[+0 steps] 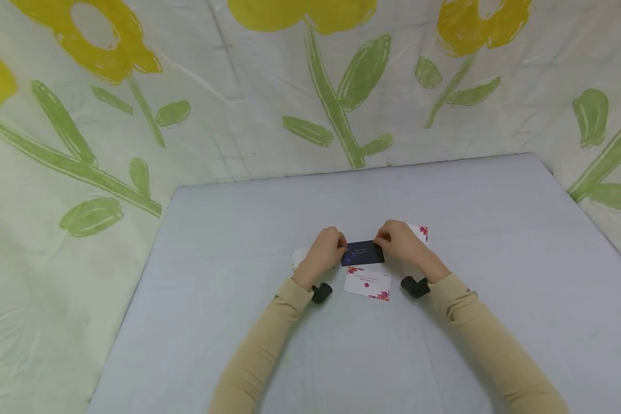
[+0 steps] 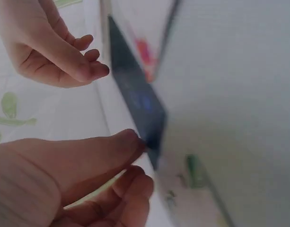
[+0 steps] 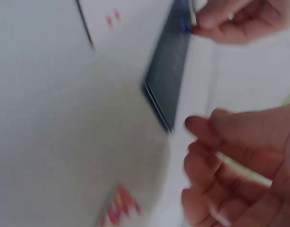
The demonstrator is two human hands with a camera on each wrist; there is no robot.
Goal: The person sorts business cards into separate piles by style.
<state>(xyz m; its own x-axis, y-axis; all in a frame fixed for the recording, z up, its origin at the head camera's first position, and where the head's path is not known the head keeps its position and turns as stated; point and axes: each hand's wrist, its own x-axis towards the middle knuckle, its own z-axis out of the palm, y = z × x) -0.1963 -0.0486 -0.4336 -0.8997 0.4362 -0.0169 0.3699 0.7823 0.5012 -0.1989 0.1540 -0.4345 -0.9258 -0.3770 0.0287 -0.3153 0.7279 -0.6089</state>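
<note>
Left hand (image 1: 325,253): fingertip touches dark card's (image 1: 363,253) left end.
Right hand (image 1: 401,243): loosely curled, beside right end, grip unclear.
Risk: card may skid off white card (image 1: 368,283) mid-worktop (image 1: 497,230).

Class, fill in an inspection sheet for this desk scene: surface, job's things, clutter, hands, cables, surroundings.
Surface: pale blue table, covered by a smooth sheet.
Job's things: dark card flat on the table between both hands.
Clutter: white card with pink print nearer the person; more white cards partly hidden under the hands.
Hands: left hand touches the dark card's left end; right hand is at its right end, fingers just off it in the wrist views.
Cables: nothing seen.
Surroundings: flower-print backdrop behind and beside.
</note>
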